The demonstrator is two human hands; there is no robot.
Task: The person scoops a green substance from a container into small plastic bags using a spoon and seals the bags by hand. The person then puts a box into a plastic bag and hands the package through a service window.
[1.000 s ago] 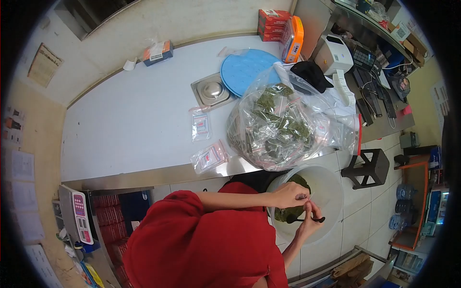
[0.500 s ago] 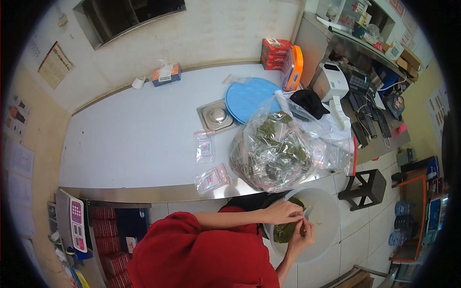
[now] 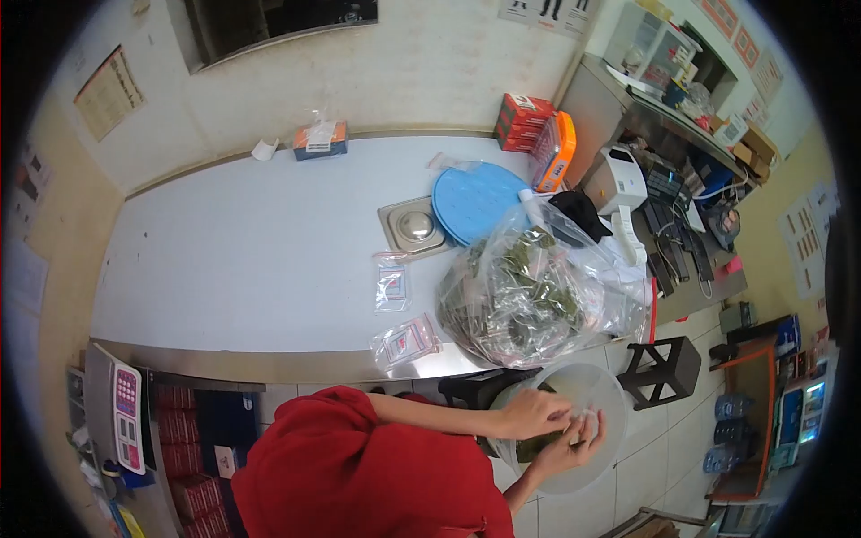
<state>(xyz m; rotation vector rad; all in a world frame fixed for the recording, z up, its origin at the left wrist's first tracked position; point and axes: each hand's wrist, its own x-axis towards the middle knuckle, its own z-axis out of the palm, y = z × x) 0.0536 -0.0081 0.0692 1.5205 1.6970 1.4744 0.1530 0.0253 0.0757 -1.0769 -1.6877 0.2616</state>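
Note:
My left hand [image 3: 534, 414] is closed in a pinch, its fingertips meeting those of my right hand [image 3: 572, 446]. Between them shows a bit of clear plastic, apparently a small plastic bag [image 3: 581, 414]; its lower part is hidden by my fingers. My right hand is curled around it from below, some fingers raised. Both hands are above a round whitish tub [image 3: 613, 394], which holds dark green leafy material [image 3: 535, 446]. On the table edge beyond sits a large clear bag [image 3: 520, 300] of green packets. Two small zip bags [image 3: 392, 283] with printed labels lie left of it.
A blue round lid [image 3: 480, 202] and a steel container lid [image 3: 415, 226] lie on the white table [image 3: 242, 260]. Tissue box [image 3: 320, 141], red boxes [image 3: 525, 121] and an orange-lidded container [image 3: 553, 152] stand along the wall. A black stool [image 3: 661, 372] is right of the tub.
The view has shifted, so the table sits lower in the picture. My hands stay together over the tub; my right fingers are raised and more spread than before.

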